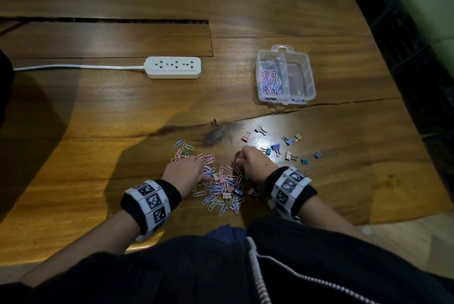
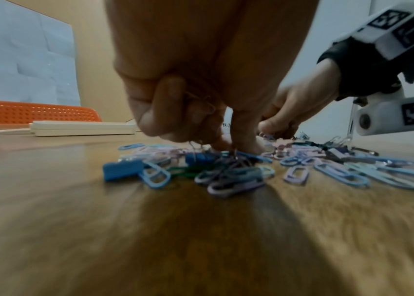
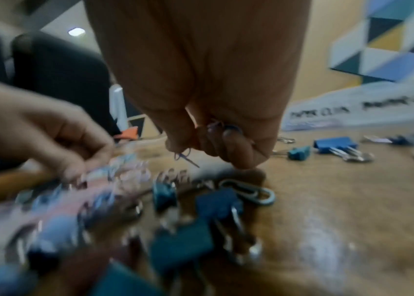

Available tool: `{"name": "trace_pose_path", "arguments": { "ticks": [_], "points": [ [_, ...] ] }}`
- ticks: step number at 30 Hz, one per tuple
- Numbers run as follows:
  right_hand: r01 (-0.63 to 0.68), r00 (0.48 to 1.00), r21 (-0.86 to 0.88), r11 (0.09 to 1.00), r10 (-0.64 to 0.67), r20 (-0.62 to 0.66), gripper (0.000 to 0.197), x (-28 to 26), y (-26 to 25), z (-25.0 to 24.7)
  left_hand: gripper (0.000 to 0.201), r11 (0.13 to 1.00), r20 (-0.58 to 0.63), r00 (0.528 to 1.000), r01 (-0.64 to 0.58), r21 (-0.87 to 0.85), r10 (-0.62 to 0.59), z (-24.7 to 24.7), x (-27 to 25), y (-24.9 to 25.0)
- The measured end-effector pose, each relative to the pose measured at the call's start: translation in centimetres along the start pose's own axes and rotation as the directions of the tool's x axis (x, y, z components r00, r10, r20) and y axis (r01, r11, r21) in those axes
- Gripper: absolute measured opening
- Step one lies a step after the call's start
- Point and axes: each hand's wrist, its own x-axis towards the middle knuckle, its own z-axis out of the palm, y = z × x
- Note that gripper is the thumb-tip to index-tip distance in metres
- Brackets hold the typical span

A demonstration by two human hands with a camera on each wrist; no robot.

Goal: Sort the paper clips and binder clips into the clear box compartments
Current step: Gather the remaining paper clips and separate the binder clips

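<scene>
A mixed heap of pastel paper clips (image 1: 216, 188) and small binder clips (image 1: 227, 196) lies on the wooden table near me. My left hand (image 1: 190, 171) (image 2: 201, 138) bears down on the heap's left side, its fingers curled round a few paper clips. My right hand (image 1: 247, 160) (image 3: 216, 144) hovers at the heap's right side, paper clips pinched in its curled fingers. The clear box (image 1: 310, 75) stands far right; its left compartment holds paper clips (image 1: 271, 77), and its right compartment looks almost bare.
Several loose binder clips (image 1: 275, 147) are scattered right of the heap. A white power strip (image 1: 173, 67) with its cord lies at the back left. A crack (image 1: 319, 104) runs across the table in front of the box. The table's edge (image 1: 393, 82) falls away on the right.
</scene>
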Motion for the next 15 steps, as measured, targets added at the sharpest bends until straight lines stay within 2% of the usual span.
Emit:
{"name": "trace_pose_path", "arguments": {
  "ticks": [4, 6, 8, 10, 13, 15],
  "points": [
    [-0.049, 0.999, 0.412, 0.91, 0.043, 0.022, 0.023, -0.3, 1.2, -2.4, 0.03, 0.994, 0.056, 0.998, -0.016, -0.108, 0.022, -0.9, 0.2, 0.1],
    [-0.057, 0.997, 0.576, 0.815, 0.071, -0.002, 0.022, 0.1, 1.6, -4.6, 0.028, 0.963, 0.128, 0.991, -0.004, -0.269, 0.04, -1.6, 0.5, -0.2],
    [-0.045, 0.993, 0.68, 0.732, 0.105, -0.047, 0.02, 1.0, 1.6, -7.3, 0.027, 0.877, 0.21, 0.975, 0.04, -0.478, 0.071, -2.2, 1.0, -0.7],
    [-0.008, 0.983, 0.713, 0.701, 0.137, -0.124, 0.022, 2.5, 1.3, -10.0, 0.027, 0.785, 0.251, 0.964, 0.09, -0.613, 0.085, -3.1, 1.5, -1.0],
    [0.003, 0.942, 0.666, 0.746, 0.221, -0.252, 0.022, 5.8, 0.8, -13.4, 0.026, 0.703, 0.266, 0.962, 0.15, -0.695, 0.058, -4.7, 2.3, -0.5],
    [-0.013, 0.91, 0.612, 0.791, 0.263, -0.32, 0.011, 8.1, 0.7, -14.8, 0.029, 0.554, 0.277, 0.96, 0.205, -0.807, 0.048, -6.0, 3.1, 0.3]
  ]
}}
